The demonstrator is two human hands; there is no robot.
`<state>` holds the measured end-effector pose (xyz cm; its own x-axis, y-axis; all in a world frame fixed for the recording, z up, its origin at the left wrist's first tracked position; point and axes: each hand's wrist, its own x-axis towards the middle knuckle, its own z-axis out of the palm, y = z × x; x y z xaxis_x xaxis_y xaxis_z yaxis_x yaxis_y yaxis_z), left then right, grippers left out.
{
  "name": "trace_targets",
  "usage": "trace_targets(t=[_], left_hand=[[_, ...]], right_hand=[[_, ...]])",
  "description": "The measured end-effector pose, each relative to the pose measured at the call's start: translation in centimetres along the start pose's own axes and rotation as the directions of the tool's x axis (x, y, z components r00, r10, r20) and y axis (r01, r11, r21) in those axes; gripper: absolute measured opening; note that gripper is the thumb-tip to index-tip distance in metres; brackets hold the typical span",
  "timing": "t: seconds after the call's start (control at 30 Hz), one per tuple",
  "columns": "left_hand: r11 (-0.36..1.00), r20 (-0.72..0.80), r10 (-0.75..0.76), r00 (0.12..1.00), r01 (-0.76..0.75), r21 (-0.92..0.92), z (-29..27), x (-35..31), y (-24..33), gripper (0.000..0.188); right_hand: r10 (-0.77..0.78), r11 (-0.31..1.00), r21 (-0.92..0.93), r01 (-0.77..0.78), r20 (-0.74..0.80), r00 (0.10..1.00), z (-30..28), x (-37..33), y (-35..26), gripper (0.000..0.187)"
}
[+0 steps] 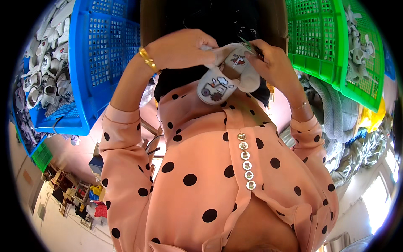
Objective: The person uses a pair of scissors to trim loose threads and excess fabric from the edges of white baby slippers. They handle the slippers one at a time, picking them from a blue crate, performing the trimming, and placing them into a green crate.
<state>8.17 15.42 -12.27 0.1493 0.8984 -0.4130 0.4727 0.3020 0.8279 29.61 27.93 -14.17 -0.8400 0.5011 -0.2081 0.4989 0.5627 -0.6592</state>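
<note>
A small white fabric shoe (216, 89) with a tractor print on its toe hangs between my hands, in front of my torso. Its heel part and opening face up and show another small printed picture. My left hand (184, 47) is closed, pinching the shoe's edge on the left. On the right, my right hand (273, 61) is closed round the shoe's other side. That same hand also holds a small pair of thread snips (259, 52); their thin blades point up and left beside the shoe. The fingers partly hide the handles.
A blue plastic crate (86, 84) stands on the left, with many similar pale shoes (48, 84) beyond its wall. At right is a green crate (319, 42) with more shoes. A dark box-like space (197, 14) with loose threads lies ahead. Grey fabric (333, 109) is heaped at right.
</note>
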Motion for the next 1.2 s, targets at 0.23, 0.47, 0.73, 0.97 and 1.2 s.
trace_targets(t=[0.23,0.47,0.73,0.97,1.2], left_hand=[[0.675,-0.382,0.530,0.757,-0.103,0.731,3.5,0.1,0.8,0.014],[0.627,-0.238,0.469,0.851,-0.131,0.768,3.0,0.9,2.5,0.016],[0.612,-0.107,0.204,0.973,-0.041,0.790,3.5,3.0,2.9,0.018],[0.865,-0.151,-0.036,0.988,0.106,0.490,4.7,4.6,0.8,0.016],[0.869,-0.270,0.094,0.958,0.053,0.492,5.6,4.8,-0.6,0.015]], right_hand=[[0.100,0.990,0.100,-0.099,-0.005,0.995,1.0,-1.6,1.4,0.025],[0.169,0.939,0.291,-0.186,0.084,0.982,1.0,-0.9,1.9,0.025],[0.168,0.926,0.331,-0.182,0.070,0.983,2.0,-0.3,1.9,0.026],[0.153,0.910,0.379,-0.170,0.076,0.985,2.3,-0.5,2.3,0.025],[0.120,0.901,0.414,-0.130,0.049,0.992,2.8,-0.6,2.2,0.025]])
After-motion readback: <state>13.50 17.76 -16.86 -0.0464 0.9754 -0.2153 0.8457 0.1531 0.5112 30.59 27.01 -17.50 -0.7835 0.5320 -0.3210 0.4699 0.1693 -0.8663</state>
